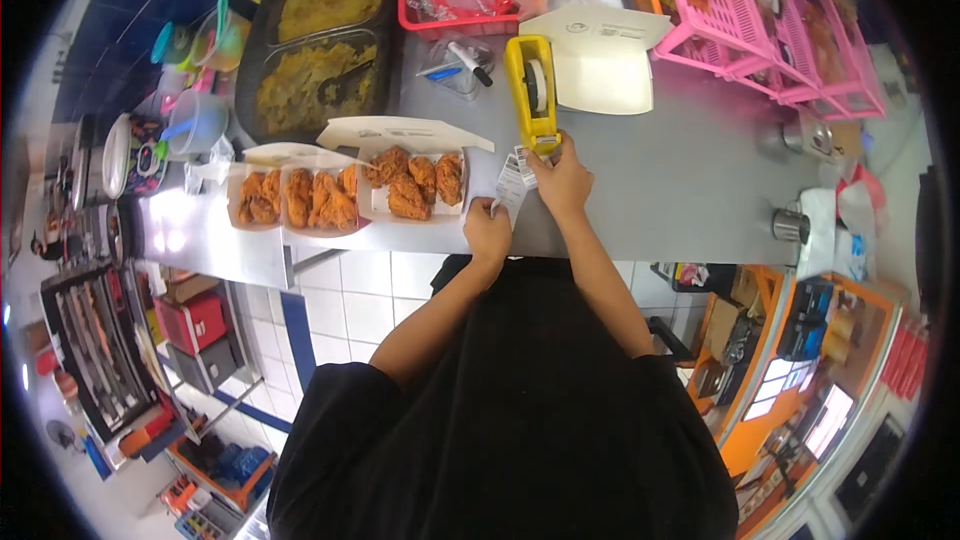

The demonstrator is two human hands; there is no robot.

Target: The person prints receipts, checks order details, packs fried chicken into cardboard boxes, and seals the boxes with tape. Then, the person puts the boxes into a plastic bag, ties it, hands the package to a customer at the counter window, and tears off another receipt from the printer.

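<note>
Pinching a white slip (513, 183), too small to read, in the closed left grip (488, 232) over the near side of the counter (680, 170), and overlapping the near end of a yellow tape dispenser (520, 90) with the right grip (562, 180), too hidden to tell how tightly curled or around what.

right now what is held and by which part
Left hand: paper slip, held by its lower end. Right hand: at the near end of the yellow tape dispenser; its grip is unclear.
</note>
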